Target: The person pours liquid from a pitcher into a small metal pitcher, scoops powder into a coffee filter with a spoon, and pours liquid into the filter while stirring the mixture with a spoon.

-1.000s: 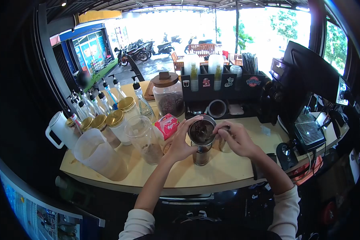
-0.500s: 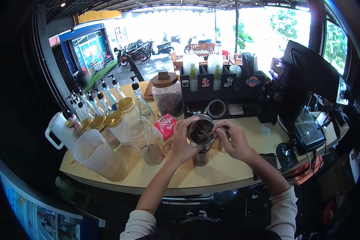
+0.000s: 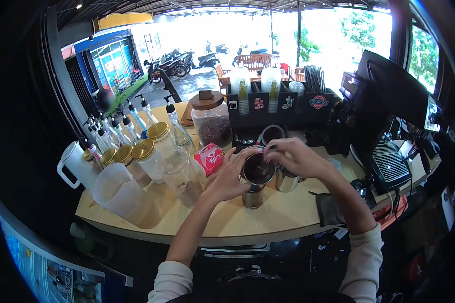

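Note:
My left hand (image 3: pixel 229 175) is wrapped around a round, metal-rimmed cup (image 3: pixel 258 174) with a dark inside. Directly under it on the counter stands a glass (image 3: pixel 253 198) with dark brown contents; whether the two touch is hard to see. Over the cup's mouth, my right hand (image 3: pixel 294 155) is closed in a pinch on a thin spoon (image 3: pixel 264 164), whose lower end dips inside. A metal pitcher (image 3: pixel 286 183) sits just right of the cup, partly covered by my right hand. Beside my left fingers lies a pink packet (image 3: pixel 209 158).
To the left stand a clear tall cup (image 3: pixel 176 174), a frosted pitcher (image 3: pixel 119 194), gold-lidded jars (image 3: pixel 144 154) and several pump bottles (image 3: pixel 177 123). A wooden-lidded jar (image 3: pixel 210 121) and a black cup organizer (image 3: pixel 293 113) line the back. An espresso machine (image 3: pixel 389 161) is right, near a dark cloth (image 3: pixel 331 208).
My right hand has risen and turned over the cup, its fingers now pointing down on the spoon. The metal pitcher and dark cloth show more. The camera view has shifted slightly.

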{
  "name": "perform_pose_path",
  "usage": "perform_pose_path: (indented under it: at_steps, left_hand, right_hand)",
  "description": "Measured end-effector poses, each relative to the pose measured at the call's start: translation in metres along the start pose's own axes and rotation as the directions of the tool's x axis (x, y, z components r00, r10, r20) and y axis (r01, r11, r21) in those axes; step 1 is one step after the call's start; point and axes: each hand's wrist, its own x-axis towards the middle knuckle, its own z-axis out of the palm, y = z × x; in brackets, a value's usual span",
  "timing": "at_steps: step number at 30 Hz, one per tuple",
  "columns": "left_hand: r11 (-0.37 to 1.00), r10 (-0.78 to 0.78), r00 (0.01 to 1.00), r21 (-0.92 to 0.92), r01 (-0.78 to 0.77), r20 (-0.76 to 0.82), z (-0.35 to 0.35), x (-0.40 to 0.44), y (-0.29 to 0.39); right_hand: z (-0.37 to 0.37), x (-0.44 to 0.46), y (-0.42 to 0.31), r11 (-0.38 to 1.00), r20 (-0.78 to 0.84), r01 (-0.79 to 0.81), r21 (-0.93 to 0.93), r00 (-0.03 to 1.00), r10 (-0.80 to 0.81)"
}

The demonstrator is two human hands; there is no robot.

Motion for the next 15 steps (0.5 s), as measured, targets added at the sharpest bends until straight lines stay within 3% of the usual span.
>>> perform_pose_path:
  at_steps: [1,2,5,6,9,11,13,15]
  left_hand:
    - [1.0,0.004,1.0,0.0,-0.004,0.001,0.001,0.0,0.0]
    - [1.0,0.007,1.0,-0.016,-0.007,-0.003,0.003,-0.001,-0.001]
    - [0.999,0.012,1.0,-0.043,-0.013,-0.012,0.002,-0.001,-0.002]
    - [0.998,0.012,1.0,-0.055,-0.013,-0.018,0.002,-0.002,-0.003]
    - [0.995,-0.042,0.999,-0.095,0.041,-0.015,0.005,-0.005,-0.003]
    - [0.993,-0.047,0.998,-0.113,0.043,-0.032,0.004,-0.005,-0.002]
    - [0.99,-0.058,0.997,-0.134,0.051,-0.049,0.004,-0.006,-0.003]
    - [0.983,-0.083,0.994,-0.17,0.07,-0.07,0.004,-0.007,-0.005]
  right_hand:
    - [0.002,0.004,-0.002,0.997,0.064,0.078,-0.007,0.995,-0.077]
    - [-0.001,0.007,-0.009,1.0,0.141,-0.003,-0.012,0.99,0.004]
    - [-0.011,0.017,-0.015,0.993,0.07,0.052,-0.107,0.997,-0.044]
    - [-0.011,0.019,-0.019,0.998,0.089,-0.001,-0.061,0.996,0.006]
    - [0.002,0.015,-0.013,0.998,0.157,0.061,-0.023,0.986,-0.057]
    - [0.002,0.015,-0.012,0.994,0.125,0.069,-0.084,0.99,-0.058]
    - [0.0,0.015,-0.01,0.992,0.038,-0.105,0.065,0.994,0.103]
    - [0.011,0.01,-0.006,0.998,0.025,-0.019,0.056,1.0,0.018]
